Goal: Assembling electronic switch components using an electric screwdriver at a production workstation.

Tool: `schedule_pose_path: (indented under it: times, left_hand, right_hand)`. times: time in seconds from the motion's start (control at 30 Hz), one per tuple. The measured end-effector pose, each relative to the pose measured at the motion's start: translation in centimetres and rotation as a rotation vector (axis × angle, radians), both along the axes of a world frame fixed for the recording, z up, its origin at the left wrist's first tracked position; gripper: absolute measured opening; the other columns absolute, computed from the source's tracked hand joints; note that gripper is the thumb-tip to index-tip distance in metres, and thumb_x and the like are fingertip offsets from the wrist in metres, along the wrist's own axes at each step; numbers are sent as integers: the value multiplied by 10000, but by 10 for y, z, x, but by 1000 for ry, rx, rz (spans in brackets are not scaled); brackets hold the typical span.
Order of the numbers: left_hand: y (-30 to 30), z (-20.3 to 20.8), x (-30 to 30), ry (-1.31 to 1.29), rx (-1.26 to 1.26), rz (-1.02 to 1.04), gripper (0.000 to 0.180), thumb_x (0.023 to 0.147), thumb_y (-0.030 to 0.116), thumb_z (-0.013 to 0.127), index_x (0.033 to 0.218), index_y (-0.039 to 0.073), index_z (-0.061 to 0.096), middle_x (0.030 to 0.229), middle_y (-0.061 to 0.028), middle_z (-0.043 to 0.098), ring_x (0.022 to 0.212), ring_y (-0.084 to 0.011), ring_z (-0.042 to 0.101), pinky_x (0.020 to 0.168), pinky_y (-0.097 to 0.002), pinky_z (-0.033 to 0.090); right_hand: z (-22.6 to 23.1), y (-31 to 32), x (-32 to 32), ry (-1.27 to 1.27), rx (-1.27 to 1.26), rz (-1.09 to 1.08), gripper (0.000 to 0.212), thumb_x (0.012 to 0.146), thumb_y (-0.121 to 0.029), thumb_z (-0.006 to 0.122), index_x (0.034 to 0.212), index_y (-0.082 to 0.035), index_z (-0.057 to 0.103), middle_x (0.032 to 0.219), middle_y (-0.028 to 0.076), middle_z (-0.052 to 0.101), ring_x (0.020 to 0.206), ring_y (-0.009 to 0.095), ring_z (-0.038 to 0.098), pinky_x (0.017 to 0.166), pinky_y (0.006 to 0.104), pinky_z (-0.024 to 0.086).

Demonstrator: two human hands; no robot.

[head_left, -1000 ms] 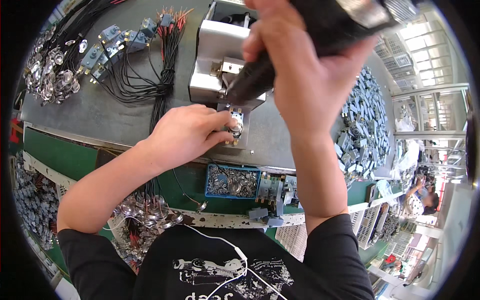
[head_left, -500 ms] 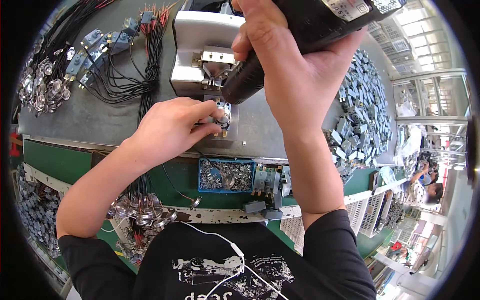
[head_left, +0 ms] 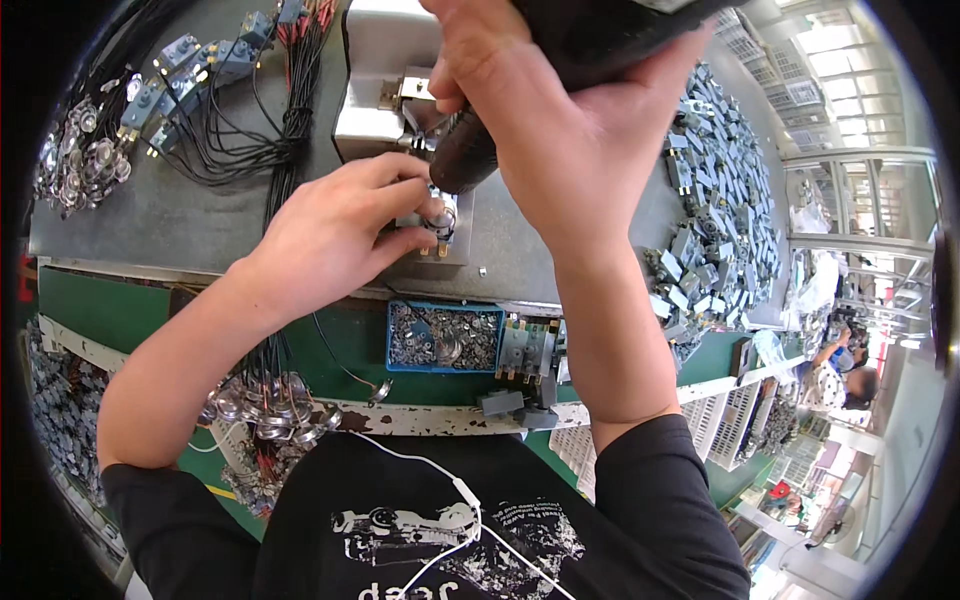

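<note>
My right hand (head_left: pixel 545 130) is wrapped round a thick black handheld power tool (head_left: pixel 590 45), probably an electric screwdriver. Its dark rounded nose points down and to the left, close above a small switch-like part (head_left: pixel 441 215) with a round metal piece and brass terminals. That part rests on a metal plate (head_left: pixel 462 245) at the table's front edge. My left hand (head_left: pixel 335 230) pinches it from the left, thumb and fingertips at its side. The tool's bit is hidden, so I cannot tell whether it touches the part.
Behind the part stands a silver metal fixture (head_left: pixel 375 45). Bundled black wires (head_left: pixel 290 150) lie left, grey switches (head_left: pixel 725 200) are heaped right. In front are a blue tray (head_left: pixel 400 365) of small metal pieces, several grey switches (head_left: pixel 525 350) and hanging round metal parts (head_left: pixel 275 405).
The view has shifted slightly, moving the scene up and left. The tool's nose sits a little closer to the part, and its label has mostly left the picture. Both hands keep their hold.
</note>
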State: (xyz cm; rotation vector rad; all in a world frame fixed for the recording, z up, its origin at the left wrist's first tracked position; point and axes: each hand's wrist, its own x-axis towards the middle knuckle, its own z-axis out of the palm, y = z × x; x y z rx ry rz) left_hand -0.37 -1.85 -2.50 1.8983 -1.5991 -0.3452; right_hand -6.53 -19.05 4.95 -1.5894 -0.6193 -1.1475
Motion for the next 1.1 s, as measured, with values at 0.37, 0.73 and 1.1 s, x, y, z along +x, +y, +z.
schedule_pose_path:
  times: [0.37, 0.73, 1.1]
  left_hand:
    - [1, -13, -5, 27, -92, -2, 241, 895, 193, 756, 1068, 74, 638, 1143, -66, 669, 1028, -327, 669, 831, -433, 567]
    - [2, 14, -20, -418, -202, -101, 245, 788, 170, 776, 961, 99, 617, 1068, -54, 649, 1006, -234, 657, 832, -380, 517]
    - [26, -16, -69, -550, 153, -586, 80, 722, 175, 691, 769, 111, 686, 766, -4, 647, 852, -189, 635, 764, -333, 444]
  right_hand:
    - [-13, 14, -12, 285, 230, 2, 300, 880, 98, 740, 1104, 56, 544, 857, 92, 690, 667, 127, 675, 553, 250, 547]
    - [-11, -4, -64, 290, 375, -188, 376, 869, 94, 759, 1154, 37, 520, 889, 103, 699, 645, 136, 667, 532, 259, 551]
    - [19, 2, -66, 211, 400, -295, 420, 864, 98, 762, 1189, 26, 505, 895, 103, 699, 640, 140, 663, 524, 262, 551]
